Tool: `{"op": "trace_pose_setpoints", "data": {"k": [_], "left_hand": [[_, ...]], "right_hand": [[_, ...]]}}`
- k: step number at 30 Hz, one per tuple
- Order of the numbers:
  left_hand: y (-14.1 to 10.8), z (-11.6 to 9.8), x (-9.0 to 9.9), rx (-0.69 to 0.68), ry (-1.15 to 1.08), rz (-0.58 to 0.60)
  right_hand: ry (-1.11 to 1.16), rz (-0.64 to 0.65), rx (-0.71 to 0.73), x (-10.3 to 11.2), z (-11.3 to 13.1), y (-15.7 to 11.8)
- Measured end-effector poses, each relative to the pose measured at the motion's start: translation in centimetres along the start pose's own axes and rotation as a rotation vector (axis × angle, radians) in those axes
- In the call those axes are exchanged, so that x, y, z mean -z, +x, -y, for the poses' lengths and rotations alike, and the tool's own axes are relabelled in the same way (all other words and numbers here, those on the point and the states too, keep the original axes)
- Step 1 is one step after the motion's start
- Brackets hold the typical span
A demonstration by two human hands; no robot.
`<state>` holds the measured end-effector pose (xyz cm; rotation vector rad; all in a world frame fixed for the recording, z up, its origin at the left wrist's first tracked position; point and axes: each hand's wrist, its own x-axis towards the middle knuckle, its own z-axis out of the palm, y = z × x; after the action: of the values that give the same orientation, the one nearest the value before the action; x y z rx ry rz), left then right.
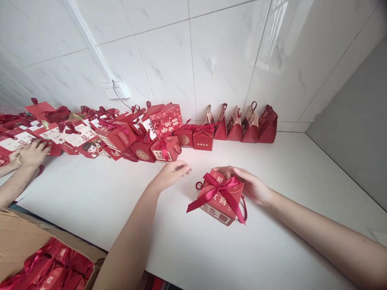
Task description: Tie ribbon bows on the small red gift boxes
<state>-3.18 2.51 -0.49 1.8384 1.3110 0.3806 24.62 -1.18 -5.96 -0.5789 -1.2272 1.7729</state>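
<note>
A red gift box point(216, 205) with a dark red ribbon bow and a twisted cord stands on the white table. My right hand point(252, 185) rests against its back right side, with fingers partly hidden behind the box. To the left of the box, my left hand point(172, 174) hovers over the table, fingers slightly apart and nothing in them. Just behind my left hand sits another red box point(166, 150) with a ribbon, at the front of a row.
Red boxes point(202, 137) line the wall, piled up at the left, with several pointed ones point(250, 127) at the right. Another person's hands point(33, 153) work at the far left. A carton point(27, 237) of red boxes stands at the lower left.
</note>
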Motion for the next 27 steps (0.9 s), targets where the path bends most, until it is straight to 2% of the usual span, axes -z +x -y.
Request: {"op": "trace_pose_setpoints", "data": {"k": [2, 4, 7, 10, 15, 20, 23, 27], "left_hand": [[0.1, -1.4, -1.8, -0.101, -0.084, -0.22], [-0.1, -2.7, -3.8, -0.218, -0.208, -0.287], [-0.6, -3.7, -5.5, -0.29, -0.304, -0.198], [-1.1, -3.9, -5.9, -0.265, -0.287, -0.086], [-1.2, -3.8, -6.4, -0.23, -0.359, 0.023], [-1.2, -3.9, -7.2, -0.162, -0.488, 0.186], [-1.3, -3.8, -7.0, -0.125, -0.477, 0.204], [-1.3, -3.6, -5.4, -0.103, -0.409, 0.196]], "right_hand": [[0.009, -0.023, 0.021, -0.1, -0.2, -0.1], [0.046, -0.062, 0.012, 0.0, -0.7, -0.3], [0.108, -0.147, -0.04, 0.2, -1.7, -0.2], [0.134, -0.192, -0.085, 0.6, -2.4, -0.1], [0.112, -0.183, -0.103, 0.8, -2.3, -0.1], [0.1, -0.177, -0.103, 0.7, -2.4, -0.2], [0.079, -0.202, -0.112, 0.8, -2.6, -0.1], [0.055, -0.226, -0.109, 1.0, -2.5, 0.0]]}}
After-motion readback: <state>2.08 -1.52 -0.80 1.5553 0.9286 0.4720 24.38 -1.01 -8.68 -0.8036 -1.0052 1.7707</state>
